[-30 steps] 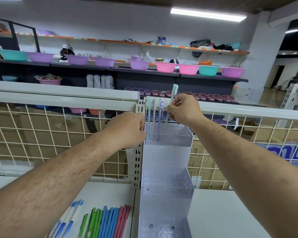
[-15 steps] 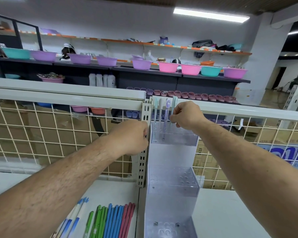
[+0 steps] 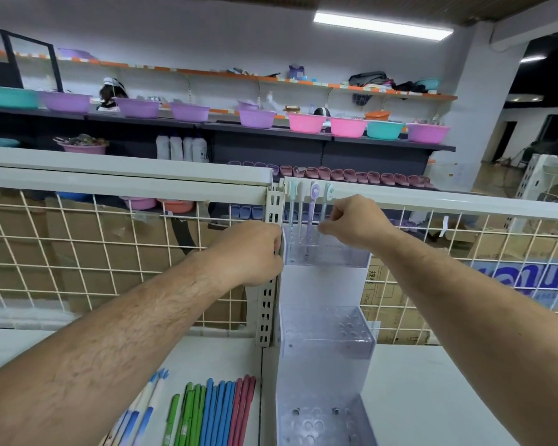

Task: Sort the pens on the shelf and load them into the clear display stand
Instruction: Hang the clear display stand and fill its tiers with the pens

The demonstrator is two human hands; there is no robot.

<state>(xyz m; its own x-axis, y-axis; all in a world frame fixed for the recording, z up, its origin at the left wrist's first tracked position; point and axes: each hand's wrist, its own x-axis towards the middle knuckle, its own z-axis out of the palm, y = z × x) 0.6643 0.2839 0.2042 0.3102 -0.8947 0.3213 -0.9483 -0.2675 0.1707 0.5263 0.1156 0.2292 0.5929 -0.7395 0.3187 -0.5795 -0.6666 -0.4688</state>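
Clear display stand (image 3: pixel 322 329) upright on my white shelf (image 3: pixel 448 397), four pens (image 3: pixel 315 192) standing in its top tier, my right hand (image 3: pixel 355 223) pinching the rightmost teal pen (image 3: pixel 327 193), my left hand (image 3: pixel 250 252) gripping that tier's left edge, loose pens (image 3: pixel 213 410) lying lower left.

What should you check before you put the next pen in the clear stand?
1. Stand steadied: ok, left hand grips the clear display stand at its top tier's left edge.
2. Seating of rightmost teal pen: cannot tell, right hand pinches it and hides its lower part.
3. Room in top tier: ok, its right part holds no pens.
4. Sorting of shelf pens: ok, green, blue and red lie grouped.
5. Room in middle tier: ok, no pens there.
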